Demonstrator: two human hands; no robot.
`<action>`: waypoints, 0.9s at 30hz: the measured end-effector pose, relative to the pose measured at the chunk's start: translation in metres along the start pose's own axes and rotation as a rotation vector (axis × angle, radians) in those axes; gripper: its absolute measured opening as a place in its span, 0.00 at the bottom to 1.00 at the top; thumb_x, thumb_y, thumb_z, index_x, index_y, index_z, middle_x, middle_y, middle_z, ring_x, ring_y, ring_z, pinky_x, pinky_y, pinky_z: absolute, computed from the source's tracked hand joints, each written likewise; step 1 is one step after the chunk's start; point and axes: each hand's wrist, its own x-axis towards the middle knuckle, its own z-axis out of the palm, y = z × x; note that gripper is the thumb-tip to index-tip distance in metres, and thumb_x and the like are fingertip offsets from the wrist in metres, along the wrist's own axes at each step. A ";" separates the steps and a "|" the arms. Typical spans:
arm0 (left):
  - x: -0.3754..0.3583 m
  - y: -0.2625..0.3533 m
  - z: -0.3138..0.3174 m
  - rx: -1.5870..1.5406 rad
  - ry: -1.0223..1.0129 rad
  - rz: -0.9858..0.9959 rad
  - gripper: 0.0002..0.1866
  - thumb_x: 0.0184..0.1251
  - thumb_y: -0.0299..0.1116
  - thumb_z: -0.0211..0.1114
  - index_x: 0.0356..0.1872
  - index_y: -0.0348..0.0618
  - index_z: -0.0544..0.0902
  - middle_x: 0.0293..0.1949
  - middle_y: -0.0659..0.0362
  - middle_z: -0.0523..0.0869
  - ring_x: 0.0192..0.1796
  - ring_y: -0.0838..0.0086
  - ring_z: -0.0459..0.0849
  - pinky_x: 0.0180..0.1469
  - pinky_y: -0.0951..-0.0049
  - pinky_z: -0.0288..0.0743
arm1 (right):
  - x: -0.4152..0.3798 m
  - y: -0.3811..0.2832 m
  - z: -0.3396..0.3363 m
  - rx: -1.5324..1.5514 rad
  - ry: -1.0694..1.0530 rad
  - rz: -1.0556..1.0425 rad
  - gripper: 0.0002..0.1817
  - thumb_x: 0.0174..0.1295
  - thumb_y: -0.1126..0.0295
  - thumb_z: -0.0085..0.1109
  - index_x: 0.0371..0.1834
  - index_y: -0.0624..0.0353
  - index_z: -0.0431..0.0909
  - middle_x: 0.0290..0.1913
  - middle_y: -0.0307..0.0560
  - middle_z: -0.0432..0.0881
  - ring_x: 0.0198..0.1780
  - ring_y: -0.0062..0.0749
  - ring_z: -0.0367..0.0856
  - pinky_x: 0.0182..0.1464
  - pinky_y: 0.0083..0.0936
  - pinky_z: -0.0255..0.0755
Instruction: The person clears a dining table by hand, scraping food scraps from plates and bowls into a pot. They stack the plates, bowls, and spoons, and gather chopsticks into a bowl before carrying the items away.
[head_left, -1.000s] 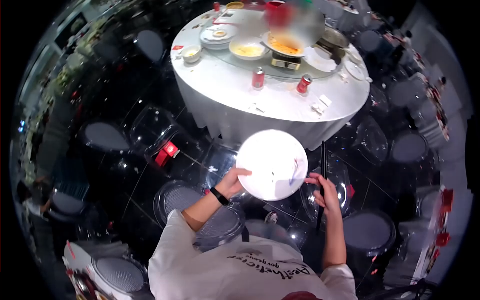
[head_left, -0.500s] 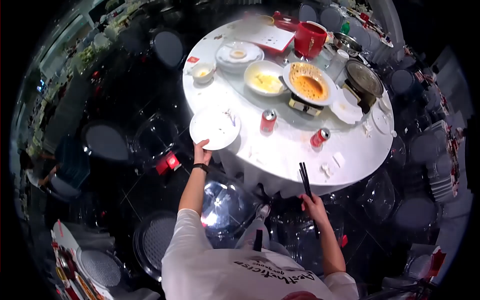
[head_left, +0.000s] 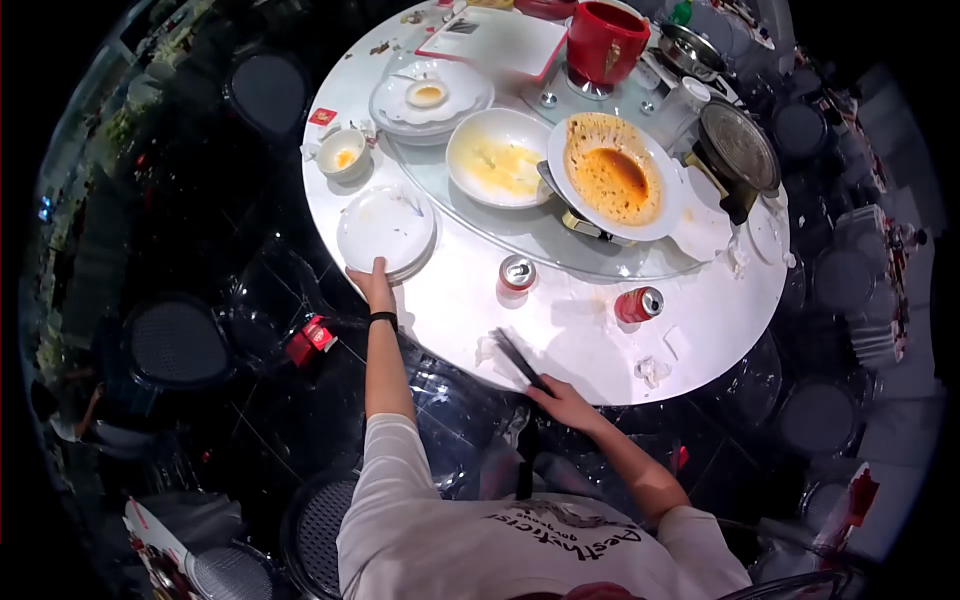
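My left hand [head_left: 375, 288] grips the near rim of a white plate [head_left: 384, 228], thumb on top. A second rim shows beneath it, so it seems to be a small stack, at the left edge of the table; scraps lie on it. In my right hand [head_left: 562, 402] is a bundle of black chopsticks [head_left: 520, 358], closed in the fingers and pointing up-left over the near table edge. A crumpled tissue [head_left: 492, 350] lies by their tips. Between the hands stands a red drink can [head_left: 517, 275]. A small white bowl [head_left: 343, 157] with yellow leftovers sits beyond the plates.
On the glass turntable [head_left: 470, 228] stand a bowl with yellow residue [head_left: 500, 160], a dish of orange sauce [head_left: 612, 175], stacked plates [head_left: 428, 98] and a red bucket [head_left: 603, 45]. A second can [head_left: 638, 304] and crumpled tissue [head_left: 652, 372] lie right. Chairs [head_left: 175, 340] surround the table.
My left hand and the plate have moved left, closer to the small bowl. My right hand has swung left and forward with the chopsticks, which now tilt over the table. The view has shifted.
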 end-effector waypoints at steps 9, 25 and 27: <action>-0.010 0.026 0.020 0.861 0.230 -0.098 0.52 0.56 0.58 0.66 0.69 0.29 0.51 0.64 0.41 0.57 0.63 0.51 0.61 0.62 0.56 0.63 | -0.026 -0.064 -0.038 -0.087 0.031 -0.023 0.17 0.68 0.56 0.49 0.38 0.63 0.70 0.25 0.55 0.78 0.31 0.48 0.80 0.34 0.37 0.70; -0.393 0.086 0.060 1.151 -1.348 0.723 0.35 0.61 0.32 0.61 0.68 0.36 0.57 0.24 0.46 0.82 0.25 0.53 0.82 0.28 0.56 0.74 | -0.117 -0.056 -0.104 -1.139 0.014 -0.448 0.10 0.51 0.67 0.58 0.35 0.60 0.78 0.38 0.47 0.83 0.42 0.37 0.84 0.39 0.40 0.76; -0.393 0.068 0.068 1.051 -1.332 0.716 0.28 0.65 0.33 0.58 0.64 0.37 0.63 0.21 0.47 0.81 0.22 0.57 0.81 0.25 0.58 0.74 | -0.128 -0.065 -0.131 -1.244 0.279 -0.798 0.11 0.52 0.66 0.58 0.37 0.57 0.77 0.48 0.42 0.80 0.54 0.31 0.77 0.57 0.48 0.70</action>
